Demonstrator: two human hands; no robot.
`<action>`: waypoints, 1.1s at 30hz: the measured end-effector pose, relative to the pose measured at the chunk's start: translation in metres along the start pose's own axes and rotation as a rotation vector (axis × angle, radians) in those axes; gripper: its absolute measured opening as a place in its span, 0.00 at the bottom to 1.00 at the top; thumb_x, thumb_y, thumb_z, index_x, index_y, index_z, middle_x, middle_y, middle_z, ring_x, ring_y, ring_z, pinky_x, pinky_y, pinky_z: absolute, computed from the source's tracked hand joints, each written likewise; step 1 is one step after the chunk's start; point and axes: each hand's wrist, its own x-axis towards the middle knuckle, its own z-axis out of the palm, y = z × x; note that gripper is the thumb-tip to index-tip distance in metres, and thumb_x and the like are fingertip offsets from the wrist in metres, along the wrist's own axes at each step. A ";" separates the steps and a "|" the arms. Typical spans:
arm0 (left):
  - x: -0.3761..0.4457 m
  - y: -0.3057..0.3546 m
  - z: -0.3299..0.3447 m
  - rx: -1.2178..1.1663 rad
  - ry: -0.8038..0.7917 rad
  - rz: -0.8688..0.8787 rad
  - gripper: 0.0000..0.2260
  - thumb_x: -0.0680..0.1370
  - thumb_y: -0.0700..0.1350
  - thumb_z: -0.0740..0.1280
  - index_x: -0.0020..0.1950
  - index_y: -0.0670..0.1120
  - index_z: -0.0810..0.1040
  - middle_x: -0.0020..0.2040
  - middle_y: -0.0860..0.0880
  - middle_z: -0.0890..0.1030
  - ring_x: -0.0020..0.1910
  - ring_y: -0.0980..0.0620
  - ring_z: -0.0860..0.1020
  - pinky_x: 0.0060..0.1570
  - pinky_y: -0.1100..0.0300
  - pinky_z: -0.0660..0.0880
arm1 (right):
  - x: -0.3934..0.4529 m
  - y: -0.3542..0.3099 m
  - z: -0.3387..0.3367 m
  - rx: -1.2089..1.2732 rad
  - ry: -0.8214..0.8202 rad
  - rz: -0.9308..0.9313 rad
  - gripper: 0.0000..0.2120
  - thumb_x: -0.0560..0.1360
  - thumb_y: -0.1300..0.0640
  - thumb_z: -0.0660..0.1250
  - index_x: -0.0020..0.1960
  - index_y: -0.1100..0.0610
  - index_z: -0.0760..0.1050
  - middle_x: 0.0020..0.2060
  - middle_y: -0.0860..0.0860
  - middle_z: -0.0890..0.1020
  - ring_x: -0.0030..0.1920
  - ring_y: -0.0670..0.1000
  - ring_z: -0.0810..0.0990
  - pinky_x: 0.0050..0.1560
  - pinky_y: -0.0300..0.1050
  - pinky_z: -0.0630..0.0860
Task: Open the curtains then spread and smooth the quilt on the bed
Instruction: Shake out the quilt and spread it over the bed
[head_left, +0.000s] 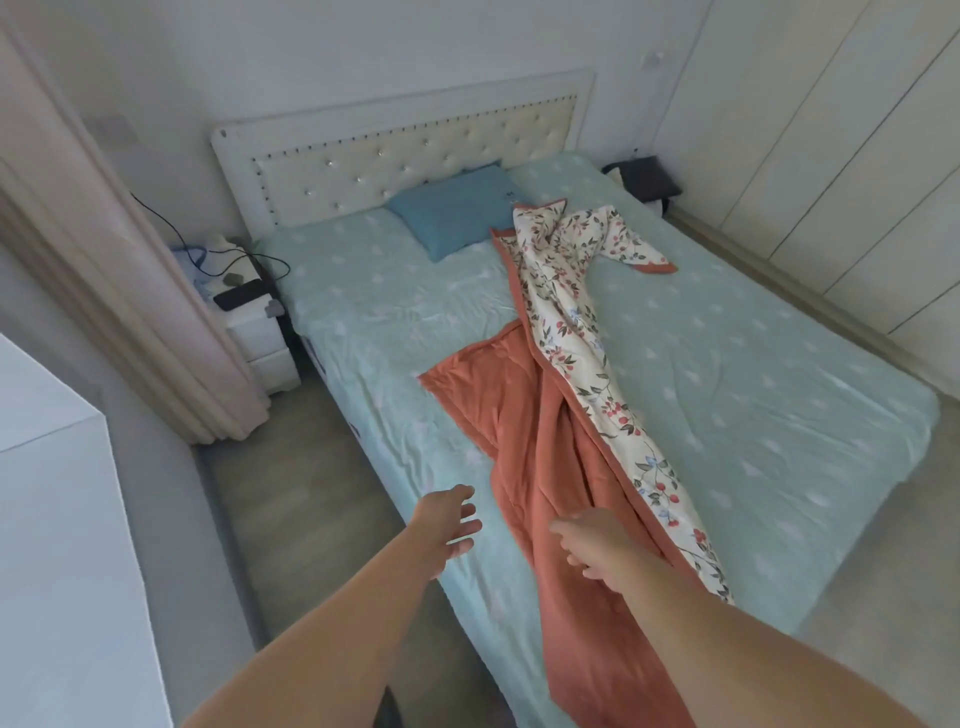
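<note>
A quilt (550, 415), orange on one side and white floral on the other, lies bunched in a long twisted strip down the middle of the bed (753, 374), which has a pale green sheet. Its lower end hangs over the bed's foot. My left hand (451, 522) hovers open over the sheet just left of the quilt, fingers spread. My right hand (597, 545) rests over the orange side of the quilt near the foot, fingers loose, gripping nothing that I can see. A pinkish curtain (119, 291) hangs gathered at the left.
A blue pillow (457, 210) lies by the tufted white headboard (395, 156). A white nightstand (249, 306) with cables and a dark device stands left of the bed. White wardrobe doors (831, 156) line the right wall. A white cabinet (62, 519) is at the near left.
</note>
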 end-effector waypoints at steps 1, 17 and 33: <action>0.008 0.012 -0.016 -0.009 0.008 0.002 0.10 0.81 0.49 0.68 0.60 0.48 0.81 0.57 0.47 0.83 0.54 0.47 0.85 0.48 0.53 0.80 | 0.000 -0.018 0.009 -0.005 0.003 0.002 0.09 0.74 0.50 0.68 0.45 0.55 0.77 0.38 0.53 0.78 0.37 0.54 0.76 0.38 0.45 0.70; 0.116 0.133 -0.091 0.056 -0.007 -0.066 0.05 0.83 0.49 0.68 0.56 0.49 0.80 0.56 0.47 0.84 0.54 0.47 0.85 0.60 0.48 0.80 | 0.093 -0.154 0.077 0.114 0.013 0.126 0.16 0.72 0.46 0.69 0.53 0.57 0.80 0.37 0.53 0.81 0.36 0.54 0.80 0.40 0.45 0.75; 0.307 0.312 -0.022 0.450 -0.091 -0.054 0.09 0.79 0.50 0.71 0.57 0.48 0.80 0.56 0.48 0.82 0.54 0.49 0.83 0.57 0.52 0.79 | 0.270 -0.282 0.066 0.221 0.076 0.109 0.22 0.75 0.57 0.71 0.27 0.52 0.63 0.22 0.46 0.67 0.28 0.51 0.66 0.37 0.49 0.63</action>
